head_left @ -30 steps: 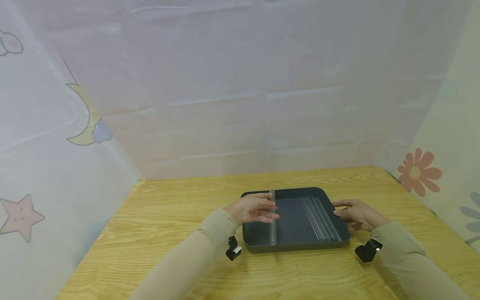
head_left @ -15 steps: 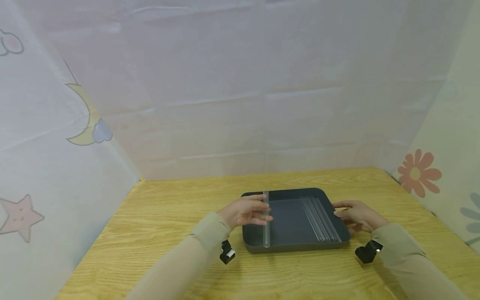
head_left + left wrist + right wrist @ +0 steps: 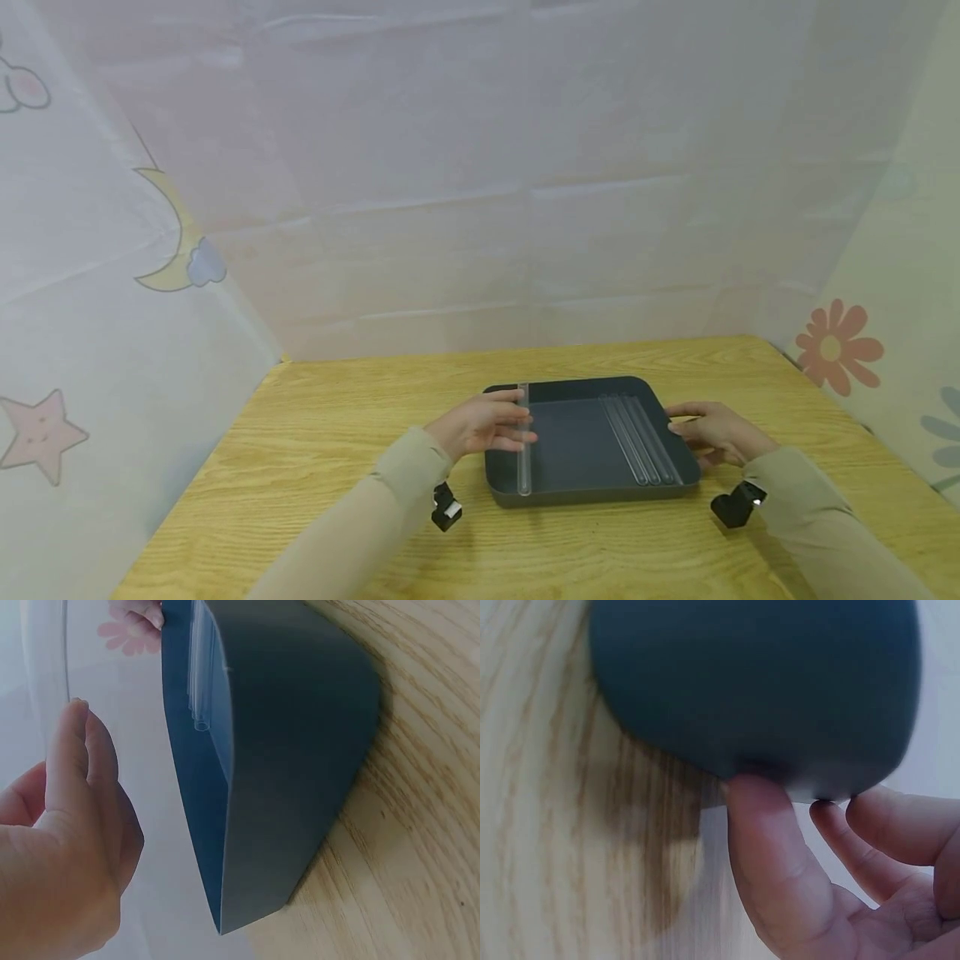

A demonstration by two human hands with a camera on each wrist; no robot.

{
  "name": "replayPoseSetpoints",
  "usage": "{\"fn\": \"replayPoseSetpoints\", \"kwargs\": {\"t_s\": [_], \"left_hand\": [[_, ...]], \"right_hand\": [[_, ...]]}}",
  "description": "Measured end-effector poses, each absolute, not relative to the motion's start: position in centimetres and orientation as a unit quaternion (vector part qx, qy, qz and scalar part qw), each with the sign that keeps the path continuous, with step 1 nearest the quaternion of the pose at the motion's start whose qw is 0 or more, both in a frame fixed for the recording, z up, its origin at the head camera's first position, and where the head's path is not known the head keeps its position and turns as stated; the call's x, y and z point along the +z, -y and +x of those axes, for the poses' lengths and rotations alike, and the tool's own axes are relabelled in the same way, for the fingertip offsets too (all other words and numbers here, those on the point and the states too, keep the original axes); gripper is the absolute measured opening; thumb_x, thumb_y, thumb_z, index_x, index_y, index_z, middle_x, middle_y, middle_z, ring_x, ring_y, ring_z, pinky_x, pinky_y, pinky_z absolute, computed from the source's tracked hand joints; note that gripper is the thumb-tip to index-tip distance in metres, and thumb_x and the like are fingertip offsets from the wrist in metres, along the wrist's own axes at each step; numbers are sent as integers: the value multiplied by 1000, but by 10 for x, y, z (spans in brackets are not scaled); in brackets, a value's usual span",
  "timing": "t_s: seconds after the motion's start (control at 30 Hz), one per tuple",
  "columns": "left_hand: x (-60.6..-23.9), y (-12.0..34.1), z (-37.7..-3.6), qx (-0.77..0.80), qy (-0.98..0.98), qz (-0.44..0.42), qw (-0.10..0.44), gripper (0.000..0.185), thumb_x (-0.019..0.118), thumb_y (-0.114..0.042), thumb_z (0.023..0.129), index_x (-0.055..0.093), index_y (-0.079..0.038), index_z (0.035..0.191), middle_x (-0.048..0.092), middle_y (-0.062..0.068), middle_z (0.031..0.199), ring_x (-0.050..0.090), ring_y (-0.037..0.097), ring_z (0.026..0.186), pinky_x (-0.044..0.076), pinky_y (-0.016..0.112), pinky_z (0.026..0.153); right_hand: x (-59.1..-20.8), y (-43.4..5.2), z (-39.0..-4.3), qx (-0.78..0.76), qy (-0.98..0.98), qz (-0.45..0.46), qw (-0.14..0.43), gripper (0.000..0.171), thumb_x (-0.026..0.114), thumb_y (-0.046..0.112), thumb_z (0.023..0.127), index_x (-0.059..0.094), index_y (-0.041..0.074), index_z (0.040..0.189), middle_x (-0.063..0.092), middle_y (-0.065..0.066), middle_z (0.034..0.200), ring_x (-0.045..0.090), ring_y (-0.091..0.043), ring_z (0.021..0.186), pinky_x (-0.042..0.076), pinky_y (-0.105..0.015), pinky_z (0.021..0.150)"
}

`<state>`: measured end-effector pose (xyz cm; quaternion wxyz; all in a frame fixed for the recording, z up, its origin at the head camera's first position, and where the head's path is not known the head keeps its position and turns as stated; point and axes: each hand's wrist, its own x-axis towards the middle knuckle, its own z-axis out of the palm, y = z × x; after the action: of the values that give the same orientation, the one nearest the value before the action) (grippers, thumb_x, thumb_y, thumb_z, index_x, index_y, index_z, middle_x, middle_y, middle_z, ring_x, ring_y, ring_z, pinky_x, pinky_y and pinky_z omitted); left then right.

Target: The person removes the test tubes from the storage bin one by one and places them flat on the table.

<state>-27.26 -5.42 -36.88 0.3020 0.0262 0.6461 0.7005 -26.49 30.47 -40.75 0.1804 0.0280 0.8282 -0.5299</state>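
Observation:
My left hand [image 3: 480, 425] pinches a clear test tube [image 3: 524, 477] over the left part of a dark grey tray [image 3: 592, 495]. In the left wrist view the tube [image 3: 56, 645] rises from the fingertips, apart from the tray [image 3: 300, 727]. Inside the tray, several similar tubes [image 3: 636, 442] lie side by side along the right. On the tray's right side rests my right hand [image 3: 716, 429]; the right wrist view has its thumb and fingertips against the outer wall [image 3: 757, 690], not wrapped around it.
The tray stands on a wooden table [image 3: 360, 433] near its right half. Pale printed sheeting [image 3: 480, 208] hangs behind the table and along both sides. A small black camera [image 3: 447, 507] sits on the left wrist, another camera [image 3: 738, 502] on the right.
My left hand has shifted left with the test tube, from nearer the tray's middle to above its left part. The right hand, tray and lying tubes have stayed put.

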Motion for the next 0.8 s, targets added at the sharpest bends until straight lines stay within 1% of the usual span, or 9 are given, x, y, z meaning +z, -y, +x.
{"fn": "replayPoseSetpoints", "kwargs": {"t_s": [0.1,0.4,0.7,0.8], "left_hand": [[-369,58,-272,702,-645,28,301,58,50,-5,101,26,-7,154,38,29,146,66,29,102,58,30,73],[-371,69,-273,705,-644,20,296,60,50,-6,102,23,-9,155,39,28,146,68,20,91,57,24,65],[-373,78,-269,701,-648,20,297,59,48,-5,102,22,-7,155,35,30,147,67,23,94,57,24,63],[-375,82,-269,702,-647,22,298,60,48,-4,102,20,-6,155,33,31,148,67,21,92,57,23,62]], "right_hand": [[-407,-305,-265,-530,-828,25,181,54,52,11,101,30,-13,144,67,-7,96,66,-21,81,56,-40,64],[-408,-306,-266,-532,-826,26,185,54,52,11,101,29,-13,144,68,-6,94,66,-21,79,56,-40,63],[-408,-306,-265,-534,-825,27,186,53,51,11,102,30,-13,144,68,-6,94,66,-21,79,56,-39,62],[-408,-305,-265,-533,-825,28,186,53,51,11,101,30,-13,144,68,-7,94,66,-21,79,56,-39,62]]}}
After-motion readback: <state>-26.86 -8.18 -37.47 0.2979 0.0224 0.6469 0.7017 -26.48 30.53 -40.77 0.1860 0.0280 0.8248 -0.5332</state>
